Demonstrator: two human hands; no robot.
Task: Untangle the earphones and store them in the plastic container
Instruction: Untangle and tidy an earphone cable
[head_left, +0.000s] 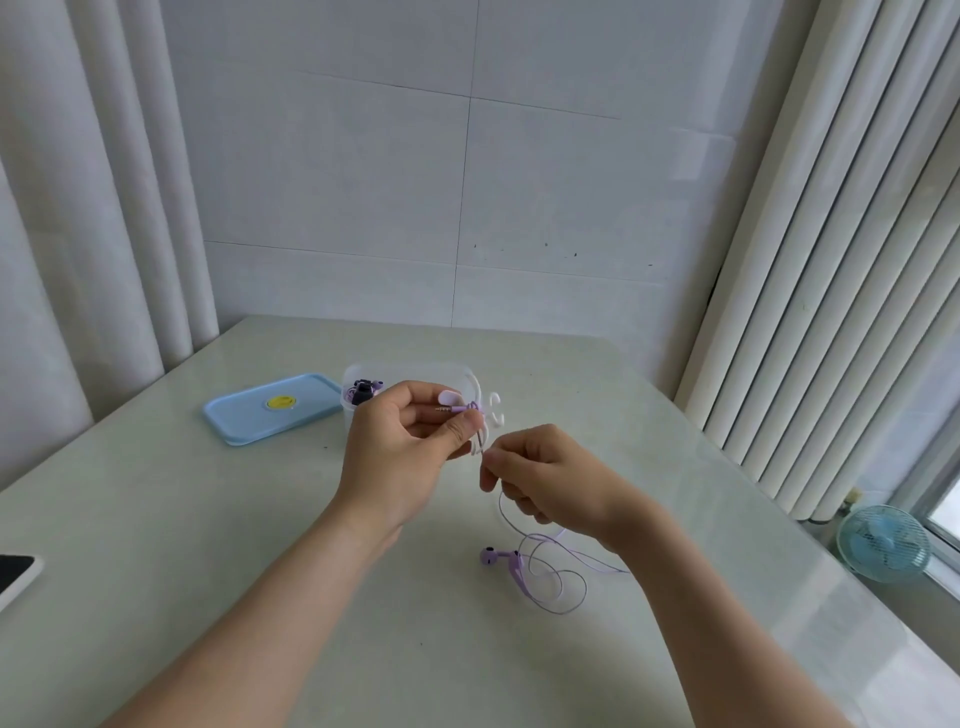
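The clear rectangular plastic container stands open near the far middle of the pale glossy desk, with a dark and purple item lying inside it at its left end. What that item is cannot be made out. Just left of the container, touching or nearly touching its side, lies a light blue rectangular plastic lid with a round yellow sticker at its middle.

The left hand is raised directly in front of the container and hides part of its near wall. Its grip is closed: thumb and forefinger pinch the purple earphone cable just behind the metal jack plug, which points left across the palm. A white curved plastic piece is held at the same fingertips, in front of the container's right end.

The right hand is in front of the container and to its right, lower than the left hand and close to it. Its grip is also closed, thumb and forefinger pinching the thin purple cable a short way below the left hand's fingers, the other fingers curled. From that pinch the cable drops to the desk and lies in loose overlapping loops, well in front of the container and to its right. The two purple earbuds rest on the desk at the left edge of those loops, side by side.

Far to the container's left, at the frame edge, lies a flat device with a dark screen and white border. Far to its right, beyond the desk edge, stands a small light blue fan.
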